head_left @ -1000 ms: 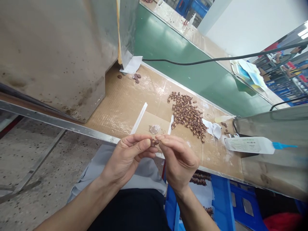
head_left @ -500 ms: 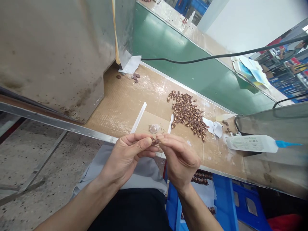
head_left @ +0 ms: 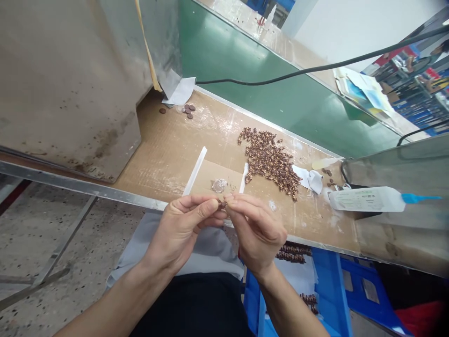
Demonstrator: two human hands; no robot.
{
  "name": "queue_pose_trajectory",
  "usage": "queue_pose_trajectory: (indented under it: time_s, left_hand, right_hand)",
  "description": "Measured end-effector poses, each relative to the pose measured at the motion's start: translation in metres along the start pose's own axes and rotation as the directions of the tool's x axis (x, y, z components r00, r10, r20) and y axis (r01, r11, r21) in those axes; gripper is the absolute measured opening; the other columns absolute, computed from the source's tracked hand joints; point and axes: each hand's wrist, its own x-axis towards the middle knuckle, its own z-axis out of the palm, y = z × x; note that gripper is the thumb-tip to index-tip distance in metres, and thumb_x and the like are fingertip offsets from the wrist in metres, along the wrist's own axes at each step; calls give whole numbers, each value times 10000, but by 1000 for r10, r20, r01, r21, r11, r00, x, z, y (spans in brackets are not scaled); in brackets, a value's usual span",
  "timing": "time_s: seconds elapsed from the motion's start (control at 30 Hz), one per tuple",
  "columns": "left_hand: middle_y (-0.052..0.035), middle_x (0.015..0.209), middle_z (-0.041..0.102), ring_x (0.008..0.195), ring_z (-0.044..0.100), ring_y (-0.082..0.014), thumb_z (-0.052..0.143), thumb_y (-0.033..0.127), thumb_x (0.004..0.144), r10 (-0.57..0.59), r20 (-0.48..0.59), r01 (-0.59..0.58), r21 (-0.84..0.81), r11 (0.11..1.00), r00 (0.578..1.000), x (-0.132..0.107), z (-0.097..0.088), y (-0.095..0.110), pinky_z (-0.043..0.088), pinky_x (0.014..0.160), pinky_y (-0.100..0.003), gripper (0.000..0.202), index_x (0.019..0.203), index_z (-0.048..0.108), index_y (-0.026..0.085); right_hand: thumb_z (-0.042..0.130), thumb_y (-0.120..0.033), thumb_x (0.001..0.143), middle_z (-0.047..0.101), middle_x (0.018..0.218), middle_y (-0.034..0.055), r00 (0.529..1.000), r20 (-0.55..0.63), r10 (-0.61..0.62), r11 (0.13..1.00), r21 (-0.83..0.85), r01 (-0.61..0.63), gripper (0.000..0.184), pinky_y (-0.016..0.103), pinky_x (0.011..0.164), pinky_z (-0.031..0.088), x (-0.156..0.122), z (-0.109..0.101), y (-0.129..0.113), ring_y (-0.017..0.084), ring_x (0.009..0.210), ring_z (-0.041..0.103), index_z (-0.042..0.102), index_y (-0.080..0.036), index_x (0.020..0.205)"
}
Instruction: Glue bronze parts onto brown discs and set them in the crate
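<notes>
My left hand [head_left: 182, 227] and right hand [head_left: 257, 229] are both pinched on 1 small part [head_left: 221, 204], located between my fingertips at the table's [head_left: 154, 154] near edge. Just beyond the fingertips: 1 clear round item [head_left: 220, 186]. Beyond my right hand: copper pile [head_left: 271, 159]. Farther right of that hand: 1 bottle [head_left: 366, 199], lying tilted.

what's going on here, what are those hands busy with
A person pinches a small coppery-brown part between the fingertips of the left grip and right grip, just over the bench's near edge. Beyond, a pile of small coppery parts lies on the bench, with a clear round item nearer the hands. Below, a blue crate holds rows of similar-looking parts.
</notes>
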Motion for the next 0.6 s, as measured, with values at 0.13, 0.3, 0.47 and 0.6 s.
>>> queue_pose_trajectory:
  time_s: [0.13, 0.3, 0.47, 0.6]
  left_hand:
    - [-65, 907, 896, 773, 852, -180, 1085, 335, 768, -5, -25, 6, 45, 999, 1000, 2, 1, -8, 710, 743, -213, 270, 913, 914, 185]
    - [-107, 900, 893, 823, 875, -246, 1029, 381, 845, 2, 17, -6, 202, 979, 1000, 8, -1, -21, 733, 795, -290, 328, 1047, 889, 164]
    - [-165, 1201, 889, 949, 891, -310, 903, 518, 964, 21, 60, -39, 306, 951, 998, 13, -12, -28, 753, 836, -376, 491, 1299, 828, 166]
    - [-152, 1211, 886, 991, 884, -292, 860, 524, 1002, 54, 42, -65, 341, 938, 998, 12, -20, -29, 749, 876, -356, 459, 1301, 829, 177]
  right_hand:
    - [826, -58, 1013, 886, 1125, 25, 998, 5, 62, 998, 2, -62, 300, 403, 954, 744, -3, -7, 3, 232, 1021, 868, 871, -308, 1173]
    - [806, -90, 1041, 887, 1129, 23, 993, 44, 107, 994, -17, -106, 253, 383, 957, 733, -10, -22, 6, 225, 1027, 865, 872, -302, 1164]
    - [771, -114, 1071, 886, 1114, 23, 992, 28, 124, 976, -185, -116, 264, 430, 966, 714, -8, -59, 43, 239, 1040, 851, 867, -316, 1212]
    - [716, -189, 1120, 872, 1117, 53, 997, -24, 67, 866, -495, -70, 188, 428, 980, 682, -6, -88, 90, 238, 1050, 828, 872, -284, 1164]
